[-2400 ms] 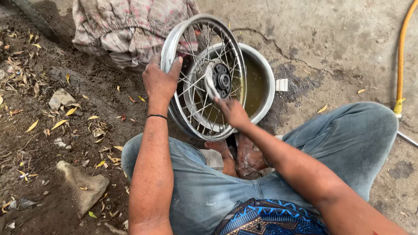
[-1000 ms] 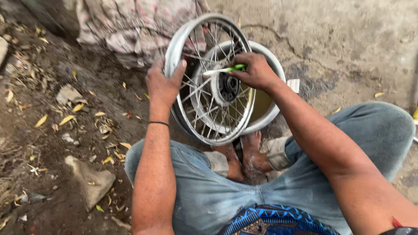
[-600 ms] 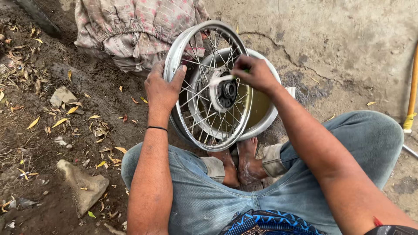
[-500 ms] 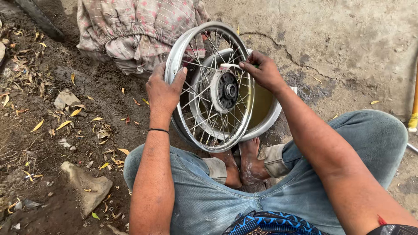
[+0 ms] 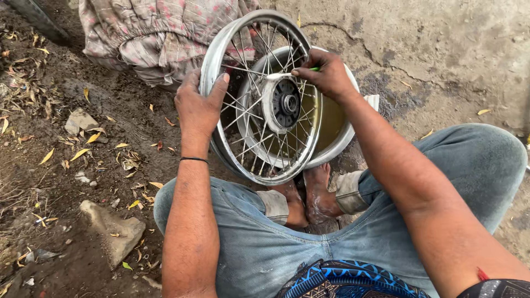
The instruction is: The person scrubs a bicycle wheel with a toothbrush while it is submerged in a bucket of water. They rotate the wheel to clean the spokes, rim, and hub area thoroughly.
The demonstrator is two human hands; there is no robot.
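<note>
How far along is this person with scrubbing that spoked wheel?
Partly done, it seems: the wheel has a shiny rim, and its hub looks wet and pale. In hand: the left hand steadies the rim upright over a metal basin of murky liquid, while the right hand works a small green-handled brush at the hub. How many spokes remain uncleaned cannot be told.

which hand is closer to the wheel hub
Right. The right hand holds a small green-handled brush whose tip rests just above the hub. The left hand grips the rim at the wheel's outer edge, farther from the hub.
</note>
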